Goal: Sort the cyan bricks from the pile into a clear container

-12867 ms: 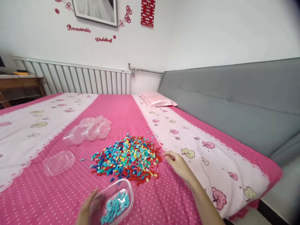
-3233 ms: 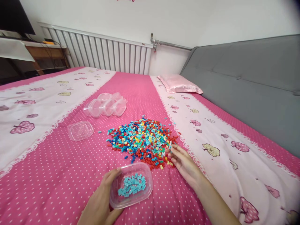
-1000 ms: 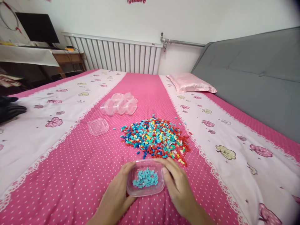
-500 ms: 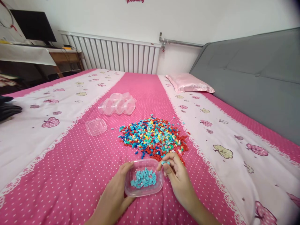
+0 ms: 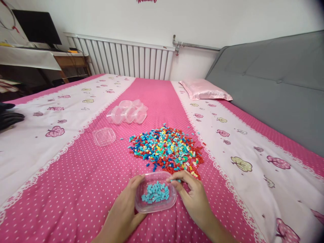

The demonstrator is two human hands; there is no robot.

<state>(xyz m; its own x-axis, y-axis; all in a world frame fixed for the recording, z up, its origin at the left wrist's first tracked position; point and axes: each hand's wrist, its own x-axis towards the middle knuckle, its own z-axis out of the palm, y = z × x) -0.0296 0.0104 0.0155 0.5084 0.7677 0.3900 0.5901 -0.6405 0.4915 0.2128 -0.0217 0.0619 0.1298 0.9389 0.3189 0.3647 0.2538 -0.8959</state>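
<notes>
My left hand [image 5: 126,202] grips the left side of a clear plastic container [image 5: 165,204], thumb at its rim. Light blue toy bricks [image 5: 155,192] lie loose on the container's bottom. At the right rim, my right hand [image 5: 191,192] pinches a small light blue brick [image 5: 176,181] between thumb and fingers; whether it holds more than one I cannot tell. Just beyond the container spreads a big pile of small mixed bricks [image 5: 164,148] in red, blue, yellow, green and white.
A clear lid [image 5: 104,136] lies flat left of the pile. Several clear containers [image 5: 128,112] are stacked behind it on the pink dotted bedspread [image 5: 96,175]. A pink pillow [image 5: 205,89] rests at the back right, by a grey padded backrest [image 5: 273,74]. Black gloves [image 5: 10,118] are at the left edge.
My right hand has shifted slightly left and down, bringing its fingertips over the container's right rim. My left hand and the container have hardly moved.
</notes>
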